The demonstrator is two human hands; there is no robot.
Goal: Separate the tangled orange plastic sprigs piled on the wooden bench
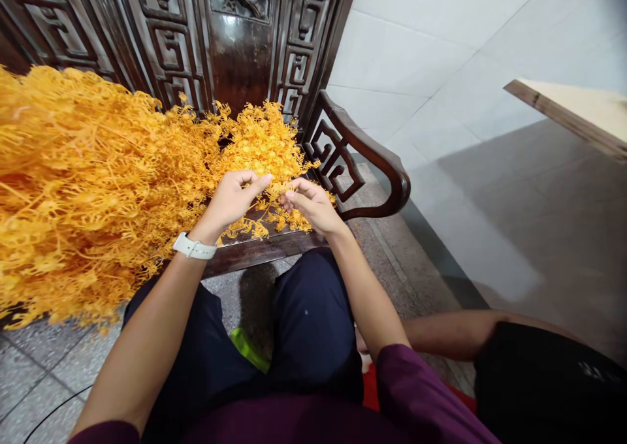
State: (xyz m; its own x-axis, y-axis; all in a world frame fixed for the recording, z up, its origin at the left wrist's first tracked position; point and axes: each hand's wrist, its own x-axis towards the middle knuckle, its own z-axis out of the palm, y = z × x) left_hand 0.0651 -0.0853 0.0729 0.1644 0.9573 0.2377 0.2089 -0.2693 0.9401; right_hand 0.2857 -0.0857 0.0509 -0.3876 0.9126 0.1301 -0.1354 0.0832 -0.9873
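Note:
My left hand (236,199), with a pale watch strap (194,247) on its wrist, is raised over the bench seat, thumb and forefinger pinched together. Just to its right is my right hand (313,204), its fingers closed in a pinch and facing the left fingertips. Anything between the fingers is too small to tell against the yellow behind. Below and beyond both hands lies a smaller heap of yellow artificial plant sprigs (267,140). A loose sprig (249,227) rests near the seat's front edge, under my hands.
A large pile of yellow sprigs (98,183) covers the bench to the left. The dark carved wooden bench (240,59) has a curved armrest (386,170) at right. Another person's arm (445,333) reaches in from the lower right. A wooden board edge (568,117) juts in at upper right.

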